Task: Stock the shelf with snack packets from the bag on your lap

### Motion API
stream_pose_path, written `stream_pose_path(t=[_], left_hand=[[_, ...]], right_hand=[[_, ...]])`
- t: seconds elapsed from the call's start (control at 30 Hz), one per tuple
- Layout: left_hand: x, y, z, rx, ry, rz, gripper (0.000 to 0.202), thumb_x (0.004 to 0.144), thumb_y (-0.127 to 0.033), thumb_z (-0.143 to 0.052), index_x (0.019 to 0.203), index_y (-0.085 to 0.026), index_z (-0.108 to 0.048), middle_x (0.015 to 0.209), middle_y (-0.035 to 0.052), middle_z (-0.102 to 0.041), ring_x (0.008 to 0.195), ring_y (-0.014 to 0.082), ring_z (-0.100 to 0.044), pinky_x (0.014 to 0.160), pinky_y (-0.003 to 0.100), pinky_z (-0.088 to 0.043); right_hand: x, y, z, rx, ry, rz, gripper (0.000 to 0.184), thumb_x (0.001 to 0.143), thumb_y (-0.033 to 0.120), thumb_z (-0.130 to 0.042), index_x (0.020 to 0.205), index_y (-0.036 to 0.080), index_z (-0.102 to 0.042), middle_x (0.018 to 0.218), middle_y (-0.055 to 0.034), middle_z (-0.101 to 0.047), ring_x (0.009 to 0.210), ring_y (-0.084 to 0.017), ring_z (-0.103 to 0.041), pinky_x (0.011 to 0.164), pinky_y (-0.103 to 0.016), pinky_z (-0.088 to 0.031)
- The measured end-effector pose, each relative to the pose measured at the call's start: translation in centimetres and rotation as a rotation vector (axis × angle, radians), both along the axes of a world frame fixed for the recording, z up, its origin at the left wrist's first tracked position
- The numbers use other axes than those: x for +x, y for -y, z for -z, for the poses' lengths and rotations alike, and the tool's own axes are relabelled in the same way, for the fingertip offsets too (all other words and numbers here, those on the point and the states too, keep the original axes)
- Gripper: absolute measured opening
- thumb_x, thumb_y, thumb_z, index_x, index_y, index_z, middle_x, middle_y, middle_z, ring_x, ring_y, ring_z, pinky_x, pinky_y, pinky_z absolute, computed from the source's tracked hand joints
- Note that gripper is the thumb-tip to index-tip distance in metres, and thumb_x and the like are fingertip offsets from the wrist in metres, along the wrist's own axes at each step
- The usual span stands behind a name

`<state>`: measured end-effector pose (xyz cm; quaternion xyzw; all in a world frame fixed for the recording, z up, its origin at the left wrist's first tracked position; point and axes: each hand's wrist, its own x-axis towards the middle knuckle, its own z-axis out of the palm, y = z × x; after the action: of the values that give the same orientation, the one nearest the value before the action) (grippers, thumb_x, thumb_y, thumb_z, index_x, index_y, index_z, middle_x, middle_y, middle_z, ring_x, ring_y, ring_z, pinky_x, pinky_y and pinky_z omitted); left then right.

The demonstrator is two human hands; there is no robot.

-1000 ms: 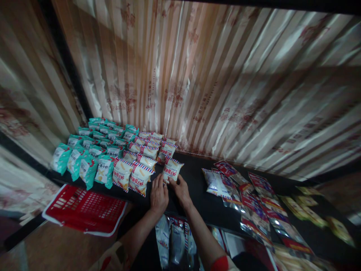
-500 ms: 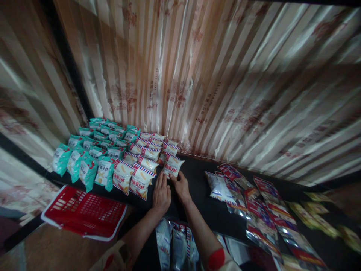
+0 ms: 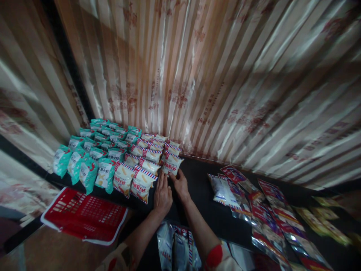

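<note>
Over the last second the white packet has slid back toward the curtain and now sits against the row of white packets. The right hand has fingertips at its near edge; whether they pinch or merely press cannot be told in this dim view. The left hand lies flat and released on the black table. Bare table stays open rightward up to the foil packets; a red basket sits below the left front edge.
</note>
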<state>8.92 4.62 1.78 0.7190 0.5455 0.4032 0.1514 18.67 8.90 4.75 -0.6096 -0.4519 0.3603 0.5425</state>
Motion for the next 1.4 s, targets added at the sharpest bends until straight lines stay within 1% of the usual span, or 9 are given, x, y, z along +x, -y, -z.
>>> stream_pose_path(t=[0.2, 0.33, 0.53, 0.77, 0.93, 1.1, 1.2, 1.27, 1.4], left_hand=[[0.0, 0.0, -0.5, -0.035, 0.037, -0.007, 0.054, 0.085, -0.012, -0.034, 0.139, -0.008, -0.034, 0.15, 0.0132, -0.028, 0.14, 0.0217, -0.019, 0.114, 0.042, -0.028], [0.0, 0.0, -0.5, -0.047, 0.043, -0.013, 0.056, 0.084, -0.011, -0.034, 0.139, -0.007, -0.033, 0.15, 0.0131, -0.027, 0.141, 0.0219, -0.016, 0.115, 0.042, -0.026], [0.1, 0.0, -0.3, -0.051, 0.038, -0.03, 0.055, 0.084, -0.011, -0.035, 0.139, -0.008, -0.035, 0.149, 0.0125, -0.029, 0.14, 0.0216, -0.019, 0.114, 0.041, -0.027], [0.1, 0.0, -0.2, -0.06, 0.043, -0.029, 0.058, 0.082, -0.009, -0.037, 0.139, -0.008, -0.034, 0.149, 0.0136, -0.03, 0.14, 0.0228, -0.02, 0.113, 0.042, -0.028], [0.1, 0.1, -0.2, -0.062, 0.049, -0.03, 0.058, 0.083, -0.01, -0.036, 0.14, -0.009, -0.032, 0.149, 0.0123, -0.031, 0.14, 0.0214, -0.018, 0.114, 0.04, -0.027], [0.1, 0.0, -0.2, -0.06, 0.065, -0.033, 0.058, 0.082, -0.009, -0.036, 0.14, -0.011, -0.033, 0.149, 0.0116, -0.031, 0.14, 0.022, -0.02, 0.114, 0.042, -0.028], [0.1, 0.0, -0.3, -0.076, 0.068, -0.04, 0.058, 0.082, -0.01, -0.037, 0.139, -0.01, -0.035, 0.149, 0.0117, -0.03, 0.14, 0.0224, -0.021, 0.114, 0.042, -0.028], [0.1, 0.0, -0.3, -0.087, 0.061, -0.041, 0.056, 0.082, -0.01, -0.036, 0.138, -0.008, -0.036, 0.149, 0.0129, -0.029, 0.14, 0.0229, -0.021, 0.114, 0.042, -0.028], [0.2, 0.0, -0.3, -0.092, 0.057, -0.043, 0.055, 0.082, -0.009, -0.037, 0.137, -0.007, -0.038, 0.148, 0.0147, -0.031, 0.14, 0.0232, -0.021, 0.113, 0.044, -0.029]], right_hand=[[-0.3, -0.1, -0.5, 0.035, 0.067, -0.035, 0.055, 0.071, 0.038, -0.061, 0.123, 0.021, -0.053, 0.112, -0.0066, -0.067, 0.094, -0.024, -0.064, 0.085, -0.039, -0.05], [-0.6, -0.1, -0.8, 0.043, 0.131, -0.017, 0.053, 0.072, 0.041, -0.06, 0.12, 0.02, -0.056, 0.109, -0.0072, -0.068, 0.097, -0.024, -0.063, 0.087, -0.037, -0.049], [-0.5, -0.3, -0.9, 0.015, 0.275, 0.01, 0.042, 0.072, 0.042, -0.058, 0.108, 0.021, -0.063, 0.099, -0.0064, -0.068, 0.091, -0.024, -0.061, 0.083, -0.036, -0.048], [-0.6, -0.7, -1.0, -0.047, 0.46, 0.054, 0.042, 0.073, 0.043, -0.057, 0.107, 0.02, -0.064, 0.092, -0.0083, -0.061, 0.085, -0.024, -0.058, 0.076, -0.035, -0.047], [-0.6, -1.0, -0.6, -0.049, 0.444, 0.066, 0.043, 0.073, 0.044, -0.057, 0.108, 0.02, -0.064, 0.093, -0.0091, -0.06, 0.088, -0.026, -0.056, 0.08, -0.038, -0.047], [-0.8, -1.3, 0.0, 0.064, 0.407, 0.146, 0.069, 0.069, 0.044, -0.061, 0.13, 0.017, -0.047, 0.125, -0.0147, -0.051, 0.118, -0.031, -0.044, 0.098, -0.045, -0.038], [-1.0, -1.5, 0.2, 0.122, 0.351, 0.119, 0.077, 0.071, 0.048, -0.06, 0.137, 0.017, -0.037, 0.139, -0.0141, -0.04, 0.129, -0.029, -0.035, 0.106, -0.046, -0.031], [-1.1, -1.7, 0.1, 0.15, 0.286, 0.077, 0.076, 0.073, 0.049, -0.059, 0.138, 0.018, -0.036, 0.141, -0.013, -0.041, 0.129, -0.028, -0.037, 0.106, -0.044, -0.032], [-1.0, -2.2, -0.5, 0.14, 0.188, 0.018, 0.07, 0.073, 0.049, -0.06, 0.134, 0.019, -0.042, 0.133, -0.0106, -0.052, 0.122, -0.026, -0.047, 0.101, -0.04, -0.038]])
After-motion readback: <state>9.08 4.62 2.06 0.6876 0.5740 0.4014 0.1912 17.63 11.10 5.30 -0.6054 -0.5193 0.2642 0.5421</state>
